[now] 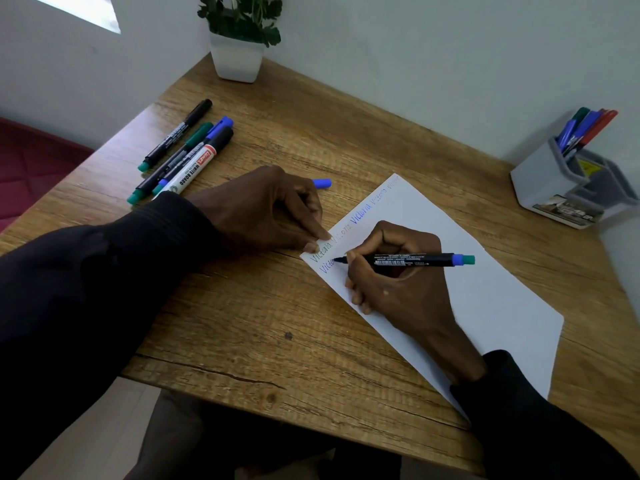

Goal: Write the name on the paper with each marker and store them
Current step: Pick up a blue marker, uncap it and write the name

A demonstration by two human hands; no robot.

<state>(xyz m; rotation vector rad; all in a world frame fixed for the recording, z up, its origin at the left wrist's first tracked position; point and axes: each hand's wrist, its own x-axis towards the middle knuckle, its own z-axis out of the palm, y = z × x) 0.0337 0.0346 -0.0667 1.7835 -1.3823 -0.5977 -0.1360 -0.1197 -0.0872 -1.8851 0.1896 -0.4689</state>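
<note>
A white sheet of paper [485, 289] lies slanted on the wooden table [277, 323], with the name written several times in different colours along its upper edge. My right hand [398, 282] grips a black marker [412, 259] with a blue and green end, its tip on the paper at a second line of blue writing. My left hand [270, 209] presses the paper's near left corner with its fingertips. A loose blue cap [322, 183] lies just beyond my left hand. Several capped markers [183, 154] lie in a group at the left.
A grey holder [540, 181] at the right edge of the table holds several markers [585, 129]. A white pot with a green plant [237, 57] stands at the far corner against the wall. The table's near edge runs below my arms.
</note>
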